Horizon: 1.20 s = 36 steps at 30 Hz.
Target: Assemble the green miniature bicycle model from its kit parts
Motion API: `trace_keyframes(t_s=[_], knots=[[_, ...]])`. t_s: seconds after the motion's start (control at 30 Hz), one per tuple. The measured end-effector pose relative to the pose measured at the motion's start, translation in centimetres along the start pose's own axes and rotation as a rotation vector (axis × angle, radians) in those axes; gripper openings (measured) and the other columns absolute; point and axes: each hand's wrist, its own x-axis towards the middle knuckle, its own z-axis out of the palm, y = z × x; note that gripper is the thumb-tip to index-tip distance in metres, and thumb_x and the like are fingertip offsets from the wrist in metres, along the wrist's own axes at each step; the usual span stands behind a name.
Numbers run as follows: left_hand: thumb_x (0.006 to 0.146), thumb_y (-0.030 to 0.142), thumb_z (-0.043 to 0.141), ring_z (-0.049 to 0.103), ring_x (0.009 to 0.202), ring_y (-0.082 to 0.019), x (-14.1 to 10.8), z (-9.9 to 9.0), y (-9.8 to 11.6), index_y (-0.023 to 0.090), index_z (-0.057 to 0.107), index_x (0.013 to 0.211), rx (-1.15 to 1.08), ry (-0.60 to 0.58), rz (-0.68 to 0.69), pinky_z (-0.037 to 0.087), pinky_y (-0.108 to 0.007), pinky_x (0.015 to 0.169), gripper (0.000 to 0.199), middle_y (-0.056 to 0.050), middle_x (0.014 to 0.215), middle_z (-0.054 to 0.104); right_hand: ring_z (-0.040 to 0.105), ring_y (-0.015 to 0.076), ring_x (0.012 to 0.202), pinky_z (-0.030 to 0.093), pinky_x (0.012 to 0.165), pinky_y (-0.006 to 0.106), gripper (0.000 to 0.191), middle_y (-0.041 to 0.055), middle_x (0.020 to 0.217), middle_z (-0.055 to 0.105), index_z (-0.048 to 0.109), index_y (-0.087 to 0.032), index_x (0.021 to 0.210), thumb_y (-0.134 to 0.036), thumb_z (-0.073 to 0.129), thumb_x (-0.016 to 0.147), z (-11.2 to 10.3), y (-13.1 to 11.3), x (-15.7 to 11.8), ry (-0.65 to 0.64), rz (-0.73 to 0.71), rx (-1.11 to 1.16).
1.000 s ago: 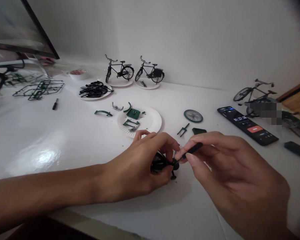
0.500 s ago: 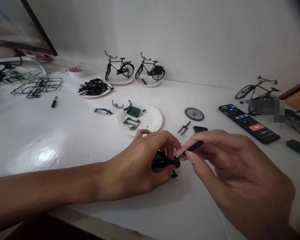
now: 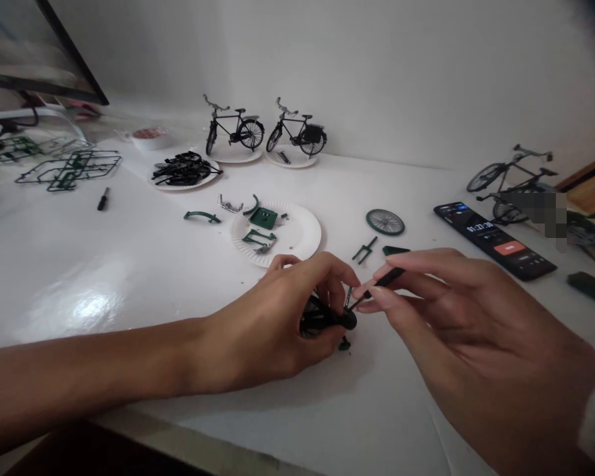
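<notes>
A white table (image 3: pixel 129 277) is filling most of the view, running back to a white wall (image 3: pixel 377 66), with a monitor (image 3: pixel 39 53) leaning in at the far left corner. Two finished model bikes (image 3: pixel 233 130) are standing on paper plates along the wall, and a third model bike (image 3: pixel 510 178) is standing off to the right beside a phone (image 3: pixel 493 241) showing a timer. Nearer the middle, one paper plate (image 3: pixel 297 231) is holding green and silver parts, while another plate (image 3: pixel 168 185) is carrying a heap of black parts. A spoked wheel (image 3: pixel 385 222) and a small fork (image 3: pixel 364 250) are lying loose just beyond the hands.

The part-built model bike (image 3: pixel 322 319) is being held up at the front of the table, just below the green-parts plate — black, compact, and mostly hidden by fingers, with a small piece hanging beneath it. The left hand (image 3: pixel 262 324) is curling closed around it, fingers wrapped over the top and thumb out of sight. The right hand (image 3: pixel 456 311) is coming in from the other side, its thumb and fingertips pressed together in a pinch on a small black screwdriver (image 3: pixel 389 280), whose thin tip is reaching right to the model.
</notes>
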Motion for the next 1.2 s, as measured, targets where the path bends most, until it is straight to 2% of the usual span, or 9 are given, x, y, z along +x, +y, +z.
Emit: trace_keyframes(t_s=[0.27, 0.43, 0.63, 0.87, 1.0, 1.2], knots=[[0.083, 0.011, 0.061, 0.059, 0.094, -0.015, -0.16, 0.25, -0.24, 0.022, 0.049, 0.114, -0.043, -0.002, 0.004, 0.048, -0.03, 0.084, 0.035, -0.001, 0.099, 0.061, 0.07, 0.0127, 0.088, 0.061, 0.076, 0.016, 0.032, -0.0016, 0.099, 0.07, 0.067, -0.024, 0.106, -0.006, 0.071, 0.08, 0.08, 0.12, -0.11, 0.023, -0.002, -0.013], [0.083, 0.011, 0.061, 0.06, 0.094, -0.015, -0.15, 0.24, -0.16, 0.023, 0.049, 0.112, -0.046, 0.01, -0.004, 0.049, -0.029, 0.083, 0.034, -0.001, 0.1, 0.062, 0.071, 0.0127, 0.085, 0.062, 0.071, 0.016, 0.03, -0.0016, 0.097, 0.071, 0.067, -0.024, 0.105, -0.007, 0.071, 0.08, 0.09, 0.03, -0.03, 0.026, 0.007, -0.024], [0.083, 0.01, 0.062, 0.06, 0.095, -0.014, -0.09, 0.24, -0.07, 0.023, 0.049, 0.114, -0.051, -0.001, 0.001, 0.049, -0.028, 0.082, 0.036, 0.0, 0.1, 0.062, 0.072, 0.0152, 0.085, 0.063, 0.072, 0.022, 0.031, -0.0015, 0.098, 0.072, 0.067, -0.026, 0.106, -0.009, 0.071, 0.081, 0.04, 0.01, -0.08, 0.004, 0.046, -0.002], [0.082, 0.013, 0.065, 0.06, 0.092, -0.013, -0.05, 0.28, -0.25, 0.023, 0.051, 0.114, -0.019, 0.021, -0.002, 0.048, -0.029, 0.089, 0.036, 0.001, 0.098, 0.062, 0.069, 0.0109, 0.078, 0.062, 0.071, 0.018, 0.023, -0.0033, 0.094, 0.073, 0.07, -0.025, 0.1, -0.011, 0.072, 0.082, -0.08, -0.33, 0.14, 0.032, 0.017, -0.056], [0.082, 0.012, 0.065, 0.06, 0.092, -0.013, -0.11, 0.34, -0.3, 0.023, 0.05, 0.113, -0.034, 0.018, -0.002, 0.048, -0.029, 0.091, 0.036, 0.001, 0.098, 0.062, 0.07, 0.0121, 0.078, 0.062, 0.074, 0.021, 0.023, -0.0052, 0.093, 0.074, 0.072, -0.027, 0.098, -0.013, 0.074, 0.08, -0.28, 0.0, 0.64, 0.009, 0.02, -0.053], [0.083, 0.012, 0.063, 0.061, 0.093, -0.014, -0.11, 0.55, -0.37, 0.023, 0.047, 0.118, -0.072, 0.01, -0.013, 0.05, -0.027, 0.084, 0.041, -0.001, 0.101, 0.062, 0.073, 0.0137, 0.079, 0.063, 0.072, 0.024, 0.03, -0.0071, 0.098, 0.076, 0.071, -0.033, 0.11, -0.015, 0.068, 0.086, -0.55, 0.36, 0.86, -0.093, 0.037, -0.083]])
